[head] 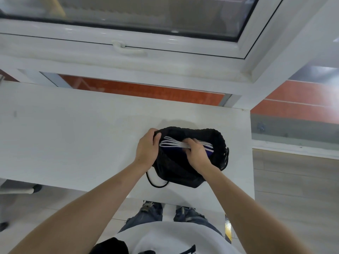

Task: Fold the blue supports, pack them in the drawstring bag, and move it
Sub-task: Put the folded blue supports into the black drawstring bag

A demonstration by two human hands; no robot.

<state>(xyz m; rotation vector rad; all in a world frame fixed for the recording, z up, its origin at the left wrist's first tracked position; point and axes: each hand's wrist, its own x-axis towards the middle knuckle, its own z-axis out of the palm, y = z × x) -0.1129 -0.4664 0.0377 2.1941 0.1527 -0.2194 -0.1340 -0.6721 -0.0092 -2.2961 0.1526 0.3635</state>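
A black drawstring bag (218, 143) lies open on the white table (73, 134), near its front right corner. Inside its mouth sit the folded blue supports (171, 143), seen as white rods with a strip of blue below them. My left hand (146, 149) grips the bag's left rim and holds the mouth apart. My right hand (197, 153) reaches into the mouth and is closed around the middle of the supports. A black cord loop (156, 183) trails from the bag towards the table's front edge.
A white window frame with a handle (128, 50) runs along behind the table. The table's right edge is just beyond the bag. A chair base (20, 189) shows at the lower left. My legs stand at the table's front edge.
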